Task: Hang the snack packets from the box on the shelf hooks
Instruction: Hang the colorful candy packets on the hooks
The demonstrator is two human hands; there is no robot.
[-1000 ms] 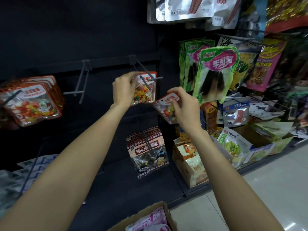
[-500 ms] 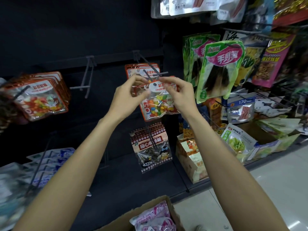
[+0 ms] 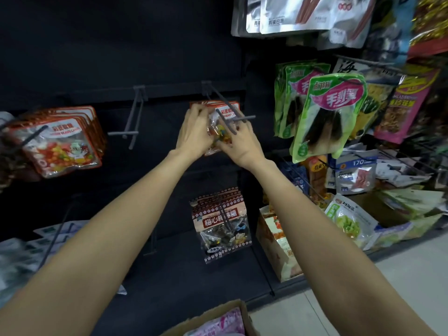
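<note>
The candy packet [image 3: 219, 128] is a clear pouch with an orange-red border and a white label at the top, showing a heap of red, yellow and green sweets inside. It sits between the two hands, up at the grey double-prong shelf hook [image 3: 228, 115], whose prongs cross in front of its upper part. The left hand [image 3: 195, 132] grips its left edge with curled fingers; the right hand [image 3: 242, 141] holds its right and lower side, fingers bent round it. Behind it, a few matching packets [image 3: 230, 106] hang on the same hook; their exact count is hidden by the hands. To the left, one empty hook [image 3: 135, 117] juts out, and further left a stack of the same candy packets [image 3: 58, 141] hangs, at least five deep. Below the hands hang plum candy bags [image 3: 220, 221]. At the bottom edge the cardboard box [image 3: 238, 309] shows pink packets [image 3: 218, 326] inside.
</note>
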